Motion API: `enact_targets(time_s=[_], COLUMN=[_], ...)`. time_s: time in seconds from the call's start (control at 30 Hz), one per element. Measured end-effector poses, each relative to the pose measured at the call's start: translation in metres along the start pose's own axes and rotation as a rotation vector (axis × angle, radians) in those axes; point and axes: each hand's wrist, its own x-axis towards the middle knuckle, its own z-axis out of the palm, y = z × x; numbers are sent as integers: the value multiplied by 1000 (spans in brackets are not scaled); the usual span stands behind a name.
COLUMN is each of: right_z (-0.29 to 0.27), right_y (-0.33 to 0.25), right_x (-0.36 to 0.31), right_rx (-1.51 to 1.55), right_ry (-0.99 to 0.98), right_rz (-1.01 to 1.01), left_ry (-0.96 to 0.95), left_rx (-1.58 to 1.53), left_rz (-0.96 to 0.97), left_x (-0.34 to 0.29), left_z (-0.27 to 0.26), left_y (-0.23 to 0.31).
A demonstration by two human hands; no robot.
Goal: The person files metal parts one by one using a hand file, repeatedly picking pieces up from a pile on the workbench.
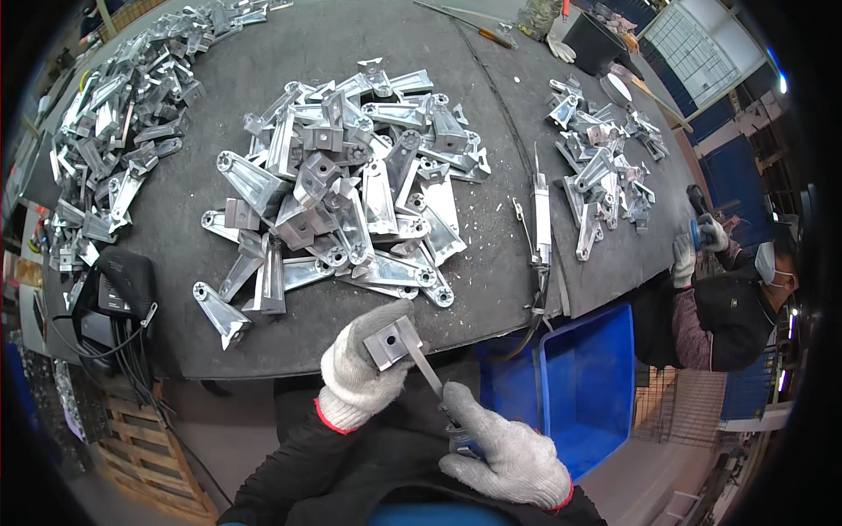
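Just off the table's near edge, my gloved left hand (361,366) is closed round a silver metal bracket (392,344), with its square, holed end facing up. My gloved right hand (513,454), lower and to the right, grips a narrow flat metal tool (426,370). The tool's far end meets the bracket's edge; its exact kind is unclear, and its grip end is mostly covered by the fingers. Beyond my hands, a heap of similar silver brackets (379,195) lies on the dark table (474,294).
More brackets form a long pile (110,123) at left and a smaller pile (605,167) at right. A black bag (123,285) hangs near the left corner. An air gun (541,215) lies right of centre. Below stands a blue bin (588,386). A co-worker (728,307) works at the right.
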Motion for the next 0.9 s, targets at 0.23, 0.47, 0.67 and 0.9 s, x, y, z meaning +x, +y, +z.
enact_targets(time_s=[0.23, 0.47, 0.67, 0.9], right_z=[2, 0, -3, 0], right_y=[-5, -15, -27, -28], right_x=[6, 3, 12, 11], right_rx=[-76, -227, -320, -341], right_ry=[-6, -56, -27, 3], right_rz=[8, 115, 136, 163], left_ry=[-31, -45, -10, -30], left_rx=[195, 349, 338, 266], left_rz=[-30, -1, -18, -17], left_x=[-1, -1, 2, 0], left_z=[-6, -7, -5, -8], left_y=[-1, 1, 4, 1])
